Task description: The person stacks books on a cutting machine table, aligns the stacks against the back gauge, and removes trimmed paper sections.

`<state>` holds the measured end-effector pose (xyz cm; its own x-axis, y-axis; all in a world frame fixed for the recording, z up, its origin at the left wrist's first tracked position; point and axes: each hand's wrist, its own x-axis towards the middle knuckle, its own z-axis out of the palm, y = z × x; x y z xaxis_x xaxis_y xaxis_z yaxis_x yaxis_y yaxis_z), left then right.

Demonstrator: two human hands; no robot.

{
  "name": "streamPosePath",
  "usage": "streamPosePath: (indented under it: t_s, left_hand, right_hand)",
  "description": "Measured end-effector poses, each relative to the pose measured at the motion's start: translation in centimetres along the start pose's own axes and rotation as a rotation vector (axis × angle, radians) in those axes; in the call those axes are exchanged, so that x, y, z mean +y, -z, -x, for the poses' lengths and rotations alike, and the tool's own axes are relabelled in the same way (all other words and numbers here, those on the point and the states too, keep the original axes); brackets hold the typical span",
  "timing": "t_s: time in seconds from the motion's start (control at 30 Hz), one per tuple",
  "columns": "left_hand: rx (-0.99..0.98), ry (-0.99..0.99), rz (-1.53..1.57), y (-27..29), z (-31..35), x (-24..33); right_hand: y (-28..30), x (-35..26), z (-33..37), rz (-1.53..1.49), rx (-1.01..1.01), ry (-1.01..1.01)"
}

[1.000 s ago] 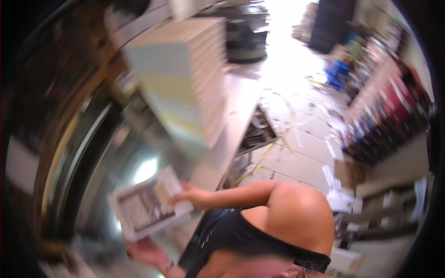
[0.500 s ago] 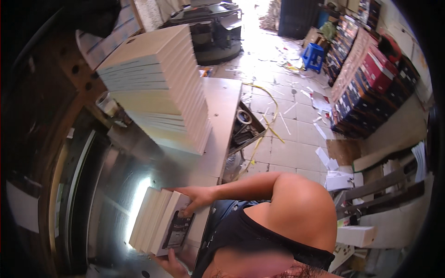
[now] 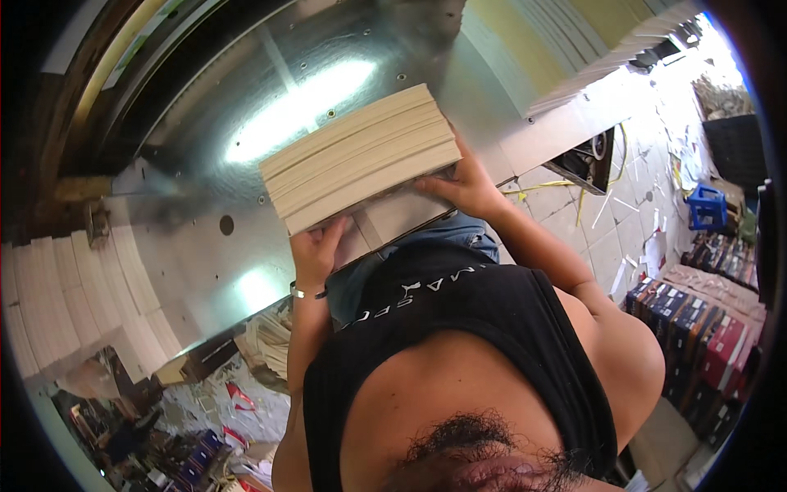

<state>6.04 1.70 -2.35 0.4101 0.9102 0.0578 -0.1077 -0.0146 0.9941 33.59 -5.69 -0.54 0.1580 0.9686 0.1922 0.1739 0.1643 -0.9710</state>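
Observation:
A stack of several books with cream page edges lies on the shiny metal table, close to its front edge. My left hand grips the near left corner, thumb up against the near side. Around the right end is my right hand, its thumb along the near side and its other fingers partly hidden behind the stack. Both hands are closed on the same stack. The covers are mostly out of sight.
Tall stacks of books or paper stand at the table's left end and far right. An open drawer sticks out at right. Paper scraps litter the floor around a blue stool. Boxes are piled at far right.
My view has swung to the left, bringing the table's left end into sight. Both hands stay on the book stack, whose dark printed cover has turned out of view.

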Motion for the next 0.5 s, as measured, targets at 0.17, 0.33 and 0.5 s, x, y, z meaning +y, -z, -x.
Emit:
streamPosePath:
  t_s: [0.17,0.33,0.5]
  left_hand:
    - [-0.045,-0.051,0.075,-0.3,0.3,-0.4]
    - [-0.070,-0.098,-0.222,0.7,-0.4,0.5]
    - [-0.143,-0.007,-0.642,2.6,-2.2,3.1]
  right_hand:
    - [-0.9,-0.3,0.3,0.040,0.013,0.011]
    - [-0.1,0.0,0.5,0.103,0.007,-0.021]
    - [1.3,-1.0,-1.8,0.332,-0.056,0.113]
